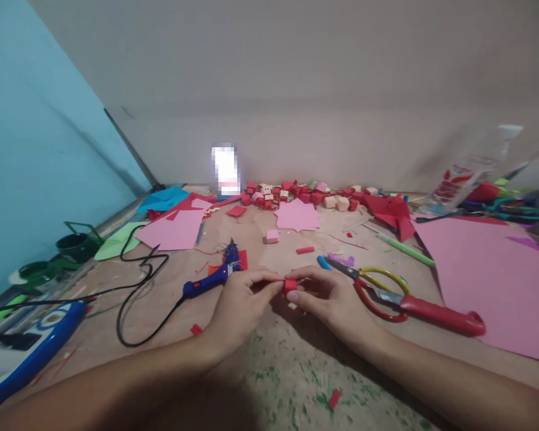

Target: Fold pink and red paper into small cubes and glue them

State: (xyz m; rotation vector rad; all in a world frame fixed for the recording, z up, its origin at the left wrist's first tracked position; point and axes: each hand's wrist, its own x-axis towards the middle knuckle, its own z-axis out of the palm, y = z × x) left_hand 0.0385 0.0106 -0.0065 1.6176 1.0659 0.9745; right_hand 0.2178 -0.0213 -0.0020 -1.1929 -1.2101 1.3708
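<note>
A small red foam cube [290, 285] is pinched between my two hands just above the floor. My left hand [240, 306] closes thumb and fingers on its left side. My right hand [327, 299] grips its right side with bent fingers. A blue glue gun [212, 278] lies just left of my left hand, its black cord [135, 299] looping away to the left. Scissors with red and yellow handles [395, 296] lie close to the right of my right hand.
A row of small red and pale foam cubes [296, 194] lines the wall. Pink sheets lie at left [175, 230], centre [297, 216] and right [498, 281]. A lit phone [225, 170] leans on the wall. Green pots [74, 245] and a blue-white object [27, 350] sit at left.
</note>
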